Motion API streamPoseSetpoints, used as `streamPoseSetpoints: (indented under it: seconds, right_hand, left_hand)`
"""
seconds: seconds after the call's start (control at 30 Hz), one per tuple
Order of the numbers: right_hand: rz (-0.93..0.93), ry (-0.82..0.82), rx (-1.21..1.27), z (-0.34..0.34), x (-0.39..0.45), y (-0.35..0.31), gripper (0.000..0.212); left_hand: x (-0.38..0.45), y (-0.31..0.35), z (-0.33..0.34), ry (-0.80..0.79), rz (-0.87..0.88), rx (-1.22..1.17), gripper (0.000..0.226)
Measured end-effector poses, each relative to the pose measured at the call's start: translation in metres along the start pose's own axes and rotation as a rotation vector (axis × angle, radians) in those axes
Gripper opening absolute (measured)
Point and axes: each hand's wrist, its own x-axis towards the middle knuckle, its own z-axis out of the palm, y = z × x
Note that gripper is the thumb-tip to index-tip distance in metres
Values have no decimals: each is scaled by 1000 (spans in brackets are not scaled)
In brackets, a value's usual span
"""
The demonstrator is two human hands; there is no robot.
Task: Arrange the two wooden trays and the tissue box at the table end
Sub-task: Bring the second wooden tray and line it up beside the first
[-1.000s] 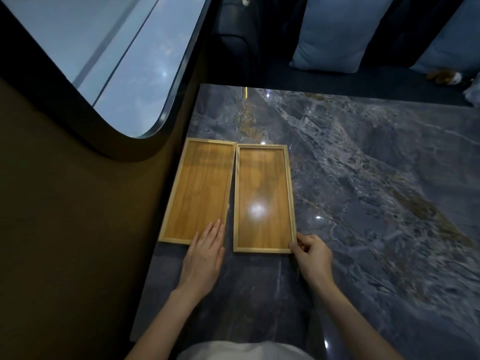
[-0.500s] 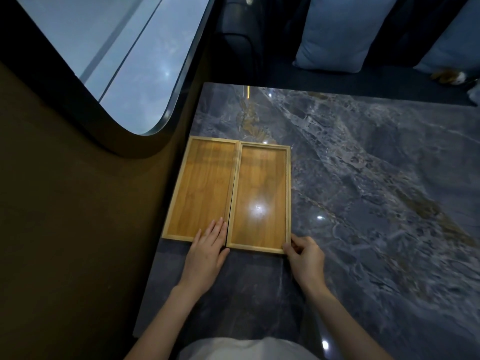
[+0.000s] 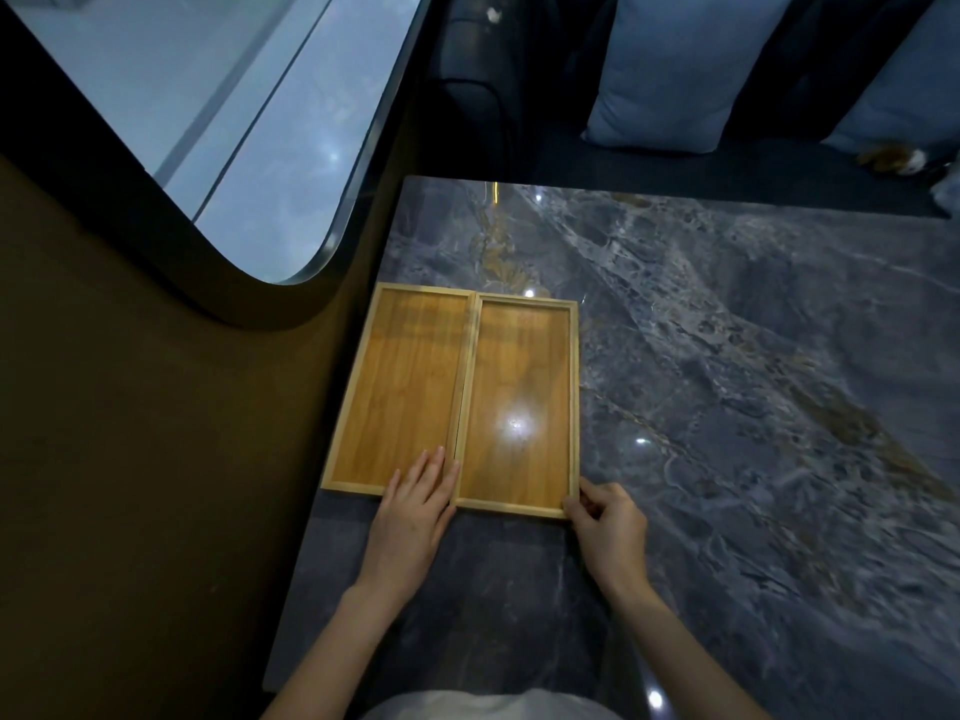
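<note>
Two shallow wooden trays lie side by side, long edges touching, at the left end of the dark marble table (image 3: pixel 727 407). The left tray (image 3: pixel 405 376) sits along the table's left edge by the wall. The right tray (image 3: pixel 519 397) lies a little nearer me at its front. My left hand (image 3: pixel 415 506) rests flat with fingers spread on the left tray's near right corner. My right hand (image 3: pixel 608 522) pinches the right tray's near right corner. No tissue box is in view.
A brown wall (image 3: pixel 156 485) with a rounded window (image 3: pixel 208 106) runs along the table's left side. Beyond the far table edge is a dark sofa with blue cushions (image 3: pixel 675 70). A small brown and white object (image 3: pixel 893 158) lies on the seat at far right.
The right tray has slid left until it touches the left tray, closing the gap. My right hand moved with it. My left hand stayed on the left tray.
</note>
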Motion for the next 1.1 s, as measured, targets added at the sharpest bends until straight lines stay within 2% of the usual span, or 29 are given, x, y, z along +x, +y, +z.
streamPoseSetpoints:
  seconds: [0.17,0.53,0.67,0.77,0.93,1.03,1.1]
  right_hand:
    - [-12,-3,-13,0,-1,-2,19]
    - [-3,10,2,2,2,1,21]
    - [-52,-25,-42,-1,2,1,18]
    - [-113,-131,-108,-10,4,-1,17]
    - [-156,-397,-228,-34,8,-5,19]
    - [-188,-484,-450,-49,11,-4,23]
    - [-199,-515,-496,-66,12,-3,23]
  left_hand:
    - [1,0,0,-7,3,31,45]
    - [1,3,-9,-79,-1,76,47]
    - [1,6,-16,-114,-14,112,47]
    - [1,8,-20,-144,-10,138,44]
    - [10,23,-36,-243,-57,162,55]
    - [28,40,-51,-365,-129,223,48]
    - [47,54,-61,-436,-149,319,41]
